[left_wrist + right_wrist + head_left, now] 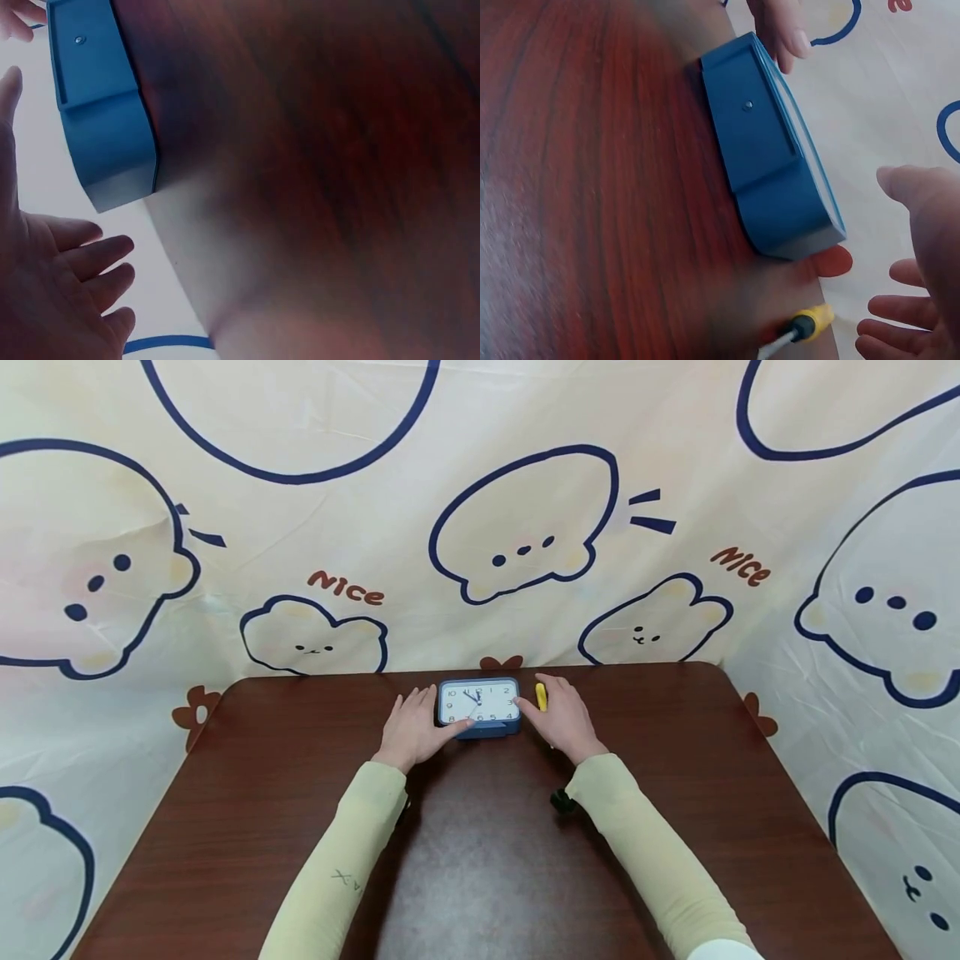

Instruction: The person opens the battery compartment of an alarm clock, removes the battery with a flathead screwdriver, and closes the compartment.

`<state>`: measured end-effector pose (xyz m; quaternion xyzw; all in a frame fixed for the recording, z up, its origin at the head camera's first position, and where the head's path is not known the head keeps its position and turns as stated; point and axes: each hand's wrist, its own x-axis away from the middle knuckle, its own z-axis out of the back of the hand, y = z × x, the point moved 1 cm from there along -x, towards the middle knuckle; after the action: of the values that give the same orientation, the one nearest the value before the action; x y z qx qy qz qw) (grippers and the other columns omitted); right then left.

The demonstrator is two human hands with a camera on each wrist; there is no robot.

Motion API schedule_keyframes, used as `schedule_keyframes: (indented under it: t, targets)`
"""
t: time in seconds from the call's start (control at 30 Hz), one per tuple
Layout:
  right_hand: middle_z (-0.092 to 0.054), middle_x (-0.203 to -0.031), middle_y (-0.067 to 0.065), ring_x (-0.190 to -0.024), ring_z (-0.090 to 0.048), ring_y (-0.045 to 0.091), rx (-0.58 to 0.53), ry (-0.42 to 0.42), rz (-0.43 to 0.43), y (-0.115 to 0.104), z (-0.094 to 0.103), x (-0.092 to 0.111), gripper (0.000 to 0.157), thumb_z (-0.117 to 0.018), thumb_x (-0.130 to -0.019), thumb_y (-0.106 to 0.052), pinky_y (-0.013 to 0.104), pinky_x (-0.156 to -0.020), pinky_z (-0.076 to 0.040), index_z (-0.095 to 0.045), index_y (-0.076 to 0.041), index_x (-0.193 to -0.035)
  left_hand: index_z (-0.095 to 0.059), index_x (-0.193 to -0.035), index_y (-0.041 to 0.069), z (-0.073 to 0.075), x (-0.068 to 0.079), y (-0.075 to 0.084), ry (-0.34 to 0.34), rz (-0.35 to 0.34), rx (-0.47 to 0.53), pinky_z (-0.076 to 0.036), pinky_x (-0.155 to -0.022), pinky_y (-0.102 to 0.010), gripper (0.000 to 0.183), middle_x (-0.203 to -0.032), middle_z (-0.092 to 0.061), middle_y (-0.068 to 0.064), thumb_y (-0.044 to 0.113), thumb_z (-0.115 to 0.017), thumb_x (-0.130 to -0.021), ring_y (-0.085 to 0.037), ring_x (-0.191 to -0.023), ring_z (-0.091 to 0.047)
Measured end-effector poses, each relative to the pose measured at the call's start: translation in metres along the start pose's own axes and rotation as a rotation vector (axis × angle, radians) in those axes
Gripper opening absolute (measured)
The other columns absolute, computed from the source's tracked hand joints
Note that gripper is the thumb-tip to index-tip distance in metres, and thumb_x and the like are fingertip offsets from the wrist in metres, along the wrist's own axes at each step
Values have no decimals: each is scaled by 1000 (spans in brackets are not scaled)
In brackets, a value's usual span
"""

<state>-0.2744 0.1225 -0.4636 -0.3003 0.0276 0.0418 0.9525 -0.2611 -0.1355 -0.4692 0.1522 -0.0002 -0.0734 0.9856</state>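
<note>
A blue alarm clock with a white dial is at the table's far edge, its dial towards the head camera. Both wrist views show a screw in a recessed panel on the clock's blue casing. My left hand is at the clock's left side, fingers extended and thumb across its lower left corner in the head view. On the right, my right hand is spread beside the clock, the thumb near its edge. A screwdriver with a yellow and black handle lies near the right hand, not gripped.
The brown wooden table ends just behind the clock. A pale cloth printed with cartoon bears hangs behind and on both sides. A small dark object shows beside the right sleeve's cuff.
</note>
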Motion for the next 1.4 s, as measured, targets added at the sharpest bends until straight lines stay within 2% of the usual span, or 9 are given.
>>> schedule_keyframes:
  t: [0.17, 0.43, 0.57, 0.7, 1.2, 1.4]
  targets:
    - [-41, -138, 9, -116, -43, 25, -35, -15, -29, -4, -5, 2, 76, -58, -82, -61, 46, -96, -39, -40, -16, -141, -25, -147, 1, -3, 1, 1, -12, 24, 59, -12, -110, -45, 109, -145, -33, -18, 82, -38, -75, -31, -135, -26]
    - [-43, -139, 12, -125, -40, 27, -18, -29, 21, -10, -17, 5, 69, -60, -87, -48, 44, -100, -35, -42, -9, -141, -34, -144, 0, -9, 2, 3, -43, 31, 45, -13, -109, -47, 91, -143, -38, -18, 70, -41, -85, -32, -133, -29]
    - [-45, -138, 12, -126, -40, 27, 6, -69, 14, -15, -23, 5, 63, -63, -89, -39, 43, -101, -34, -44, -6, -140, -37, -141, -1, -11, 3, 4, -81, 41, 51, -13, -109, -48, 87, -141, -40, -19, 67, -41, -88, -31, -132, -32]
    - [-47, -138, 11, -123, -44, 25, -18, -92, -4, -18, -26, 3, 60, -63, -91, -33, 42, -99, -37, -43, -5, -140, -38, -140, -3, -10, 2, 5, -98, 47, 71, -15, -108, -48, 84, -140, -40, -20, 64, -41, -89, -31, -131, -34]
    - [-45, -139, 10, -121, -47, 25, -47, -134, -93, -21, -25, 2, 61, -60, -92, -35, 42, -96, -40, -40, -10, -144, -35, -141, -4, -12, 1, 7, -121, 77, 99, -18, -109, -44, 84, -142, -38, -20, 63, -43, -90, -31, -131, -34]
    - [-46, -138, 11, -120, -48, 25, -60, -133, -88, -19, -25, 2, 60, -60, -92, -36, 42, -96, -40, -42, -9, -142, -37, -140, -3, -11, 0, 7, -120, 83, 97, -20, -108, -44, 83, -141, -39, -20, 62, -45, -89, -31, -129, -36]
